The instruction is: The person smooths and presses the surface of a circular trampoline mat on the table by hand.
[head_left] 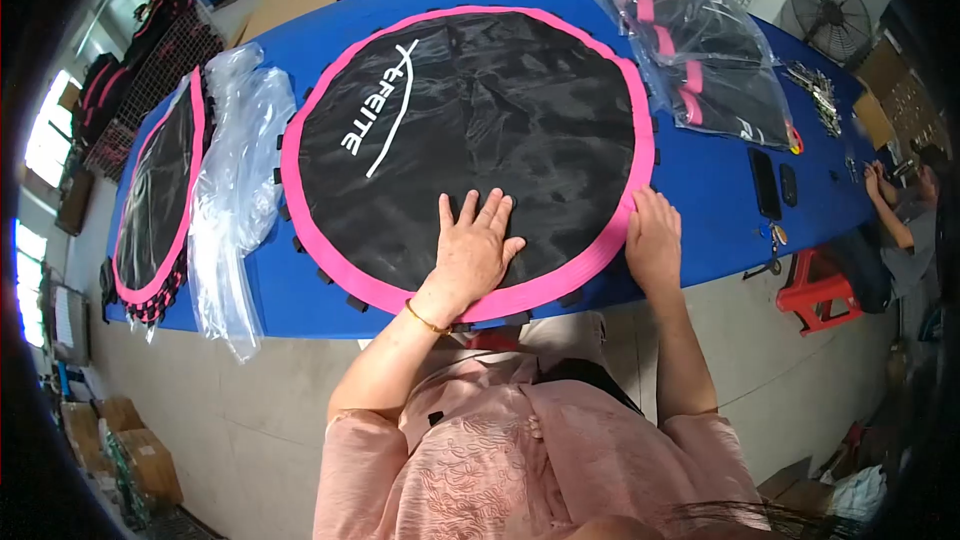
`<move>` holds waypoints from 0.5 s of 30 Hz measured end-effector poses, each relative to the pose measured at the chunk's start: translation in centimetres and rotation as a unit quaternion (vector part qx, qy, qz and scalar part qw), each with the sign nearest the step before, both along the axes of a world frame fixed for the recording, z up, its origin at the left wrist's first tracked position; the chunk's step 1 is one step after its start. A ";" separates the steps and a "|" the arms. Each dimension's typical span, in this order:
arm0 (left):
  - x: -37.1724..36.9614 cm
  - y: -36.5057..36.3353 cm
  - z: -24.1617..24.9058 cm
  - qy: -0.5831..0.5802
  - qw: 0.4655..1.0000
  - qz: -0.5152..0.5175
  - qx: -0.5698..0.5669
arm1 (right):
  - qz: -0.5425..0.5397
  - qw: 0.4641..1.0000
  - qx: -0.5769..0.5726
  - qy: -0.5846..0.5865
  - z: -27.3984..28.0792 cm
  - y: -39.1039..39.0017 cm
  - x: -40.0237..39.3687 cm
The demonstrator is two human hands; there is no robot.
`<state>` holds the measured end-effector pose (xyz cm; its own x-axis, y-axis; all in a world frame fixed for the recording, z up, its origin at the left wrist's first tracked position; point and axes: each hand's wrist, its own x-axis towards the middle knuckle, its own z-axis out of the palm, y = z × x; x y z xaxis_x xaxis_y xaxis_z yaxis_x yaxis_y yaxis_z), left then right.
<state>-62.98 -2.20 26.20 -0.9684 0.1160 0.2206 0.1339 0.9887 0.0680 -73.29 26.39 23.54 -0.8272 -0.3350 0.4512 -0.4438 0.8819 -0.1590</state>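
A round black trampoline mat [540, 140] with a pink border and white lettering lies flat on the blue table [300, 315]. Black tabs stick out around its edge. My left hand [475, 248] rests palm down on the near part of the black fabric, fingers spread and nothing held. Over the pink border at the right side lies my right hand [655, 238], its fingers extended side by side. Whatever is beneath that palm is hidden.
To the left are clear plastic bags [225, 210] and a stack of similar mats [158, 205]. At the right lie a bagged mat [735, 70], a phone [764, 183], keys [775, 235] and metal parts [815, 95]. A red stool [815, 290] and a seated person [905, 215] are beyond.
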 end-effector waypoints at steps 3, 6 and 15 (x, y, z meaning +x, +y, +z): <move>-0.1 0.6 -0.1 -0.017 1.000 0.001 -0.004 | 0.006 1.000 -0.014 -0.003 0.1 -0.1 0.1; 0.4 1.2 -0.3 -0.002 1.000 -0.011 0.018 | 0.009 1.000 -0.027 0.000 0.0 0.1 0.1; 5.6 -0.9 1.8 0.026 0.994 0.078 0.071 | 0.172 0.983 -0.068 0.009 3.6 -3.9 2.6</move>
